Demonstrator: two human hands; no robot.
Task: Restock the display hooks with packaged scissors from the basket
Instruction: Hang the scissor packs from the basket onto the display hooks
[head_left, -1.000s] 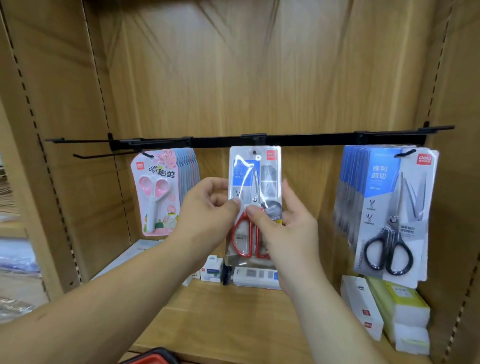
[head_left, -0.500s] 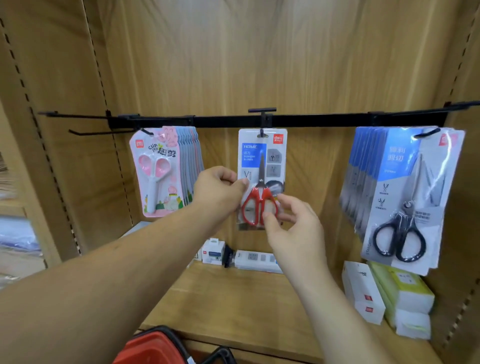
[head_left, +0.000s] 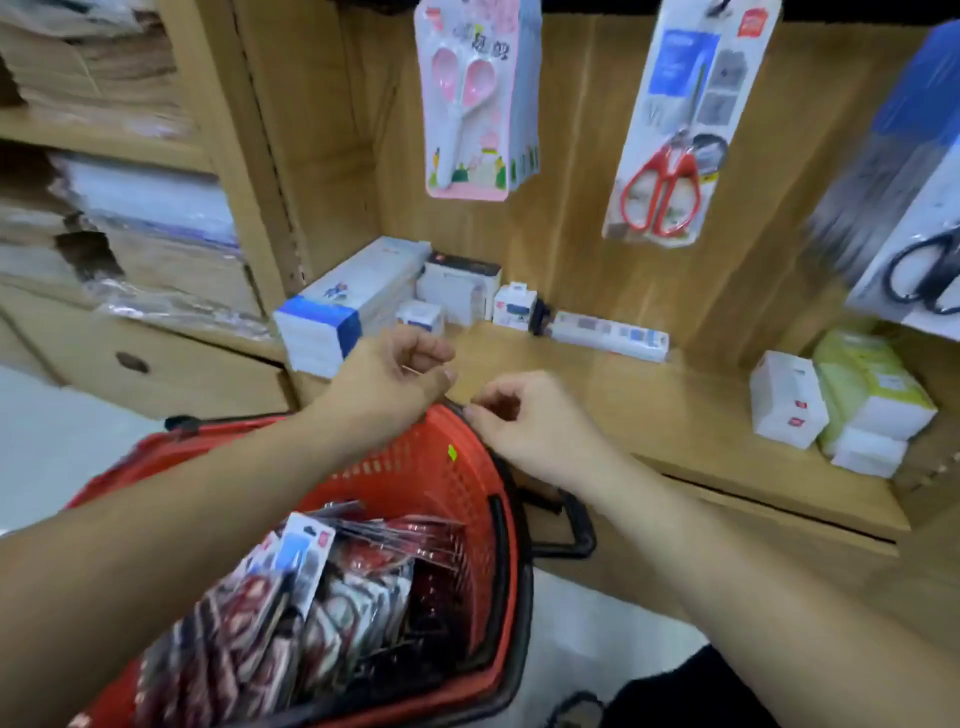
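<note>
Backdrop: wooden display bay with a shelf (head_left: 675, 410) running across the middle of the frame, plus stacks of paper goods (head_left: 104, 78) in the next bay, upper left.
On the shelf: small boxes along the back, a long blue-and-white box (head_left: 343, 306) at the left end, white and green boxes (head_left: 862, 395) on the right.
Hanging packs: pink scissors pack (head_left: 467, 104) top centre, red-handled scissors pack (head_left: 670, 135) to its right and a bit tilted, black-handled packs (head_left: 914, 208) blurry at the right edge.
Basket: red basket (head_left: 447, 467) bottom centre, in front of the shelf edge.
Packaged scissors (head_left: 306, 551): piled inside the basket, lower left, one blue-and-white card poking up on top.
Left hand (head_left: 395, 379): over the basket's far rim, fingers loosely curled, nothing in it.
Right hand (head_left: 524, 421): just beside the left one, not touching it, also loosely curled and empty.
</note>
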